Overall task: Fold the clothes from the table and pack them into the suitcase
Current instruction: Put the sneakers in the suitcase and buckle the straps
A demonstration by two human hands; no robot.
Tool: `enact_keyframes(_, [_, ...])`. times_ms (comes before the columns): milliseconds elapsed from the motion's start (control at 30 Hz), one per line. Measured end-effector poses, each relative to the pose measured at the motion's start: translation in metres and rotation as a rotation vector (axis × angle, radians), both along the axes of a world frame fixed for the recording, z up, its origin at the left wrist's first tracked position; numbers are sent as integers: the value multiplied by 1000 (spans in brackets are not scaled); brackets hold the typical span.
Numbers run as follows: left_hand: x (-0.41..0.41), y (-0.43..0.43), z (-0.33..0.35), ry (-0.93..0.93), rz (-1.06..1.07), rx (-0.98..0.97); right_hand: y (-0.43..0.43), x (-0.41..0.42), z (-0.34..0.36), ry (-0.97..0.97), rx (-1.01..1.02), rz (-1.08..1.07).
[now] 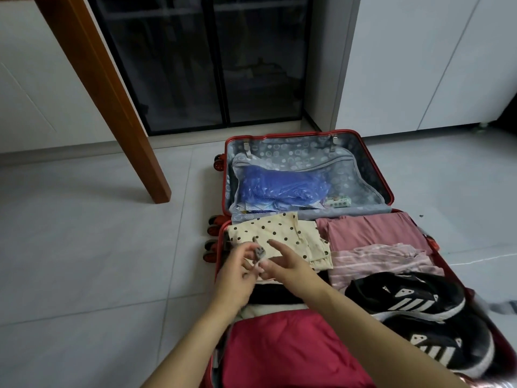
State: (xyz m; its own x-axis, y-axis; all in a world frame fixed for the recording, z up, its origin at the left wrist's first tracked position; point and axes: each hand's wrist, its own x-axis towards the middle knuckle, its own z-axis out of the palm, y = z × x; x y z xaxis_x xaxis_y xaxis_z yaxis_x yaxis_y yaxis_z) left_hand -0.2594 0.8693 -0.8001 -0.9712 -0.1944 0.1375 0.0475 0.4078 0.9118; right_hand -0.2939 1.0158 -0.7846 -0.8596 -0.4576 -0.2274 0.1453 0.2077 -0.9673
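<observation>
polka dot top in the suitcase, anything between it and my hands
Only a small grey buckle, pinched by the left hand with the right hand close beside it, shows in front of the polka dot top. Nothing else visible lies on that top in the suitcase.

Your left hand (237, 275) is blurred above the left rim of the suitcase (279, 135). Small grey item (258, 252) between it and your right hand (288, 264): too small to identify, holder unclear. Near end of the suitcase, with the red garment (279, 351), is cut off.
</observation>
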Motion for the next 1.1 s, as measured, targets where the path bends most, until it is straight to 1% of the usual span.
enact_keyframes(33, [3, 3, -3, -16, -52, -26, -1, -3, -1, -47, -48, -10])
enact_keyframes(67, [5, 3, -7, -31, -72, -30, -1, -5, -1, -65, -46, -23])
enact_keyframes(167, [4, 3, -10, -96, -92, -24, 2, -11, -9, -46, 18, -62])
enact_keyframes(267, [-4, 5, -6, -164, -118, -41, 2, -12, -17, -15, -11, -121])
enact_keyframes(300, [-7, 6, -5, -189, -128, -79, 1, -13, -20, 16, -25, -146])
enact_keyframes(400, [-20, 6, -4, -236, -186, -362, 3, -15, -21, 64, -38, -171])
enact_keyframes(433, [-24, 7, -3, -231, -202, -411, 7, -16, -19, 58, -54, -152])
enact_keyframes(500, [-32, 13, 1, -224, -228, -433, 20, -20, -16, 34, -89, -130])
enact_keyframes(567, [-36, 22, 3, -245, -229, -506, 45, -26, -11, 29, -68, -177])
enact_keyframes(667, [-39, 38, -3, -244, -204, -702, 100, -40, -8, 70, 7, -333])
enact_keyframes(800, [-39, 60, -25, -290, -184, -916, 181, -53, -12, 155, 197, -530])
enact_keyframes(833, [-39, 63, -30, -292, -181, -961, 204, -56, -17, 168, 242, -589])
enact_keyframes(900, [-42, 65, -41, -284, -180, -989, 250, -60, -27, 166, 298, -736])
enact_keyframes(967, [-47, 61, -52, -233, -165, -996, 295, -62, -40, 129, 344, -911])
enact_keyframes(1000, [-49, 59, -58, -185, -193, -1020, 317, -63, -49, 83, 363, -1008])
enact_keyframes(1067, [-51, 51, -64, -88, -328, -1169, 355, -59, -64, -55, 434, -1155])
enact_keyframes(1100, [-51, 48, -66, -4, -378, -1250, 369, -57, -73, -142, 507, -1165])
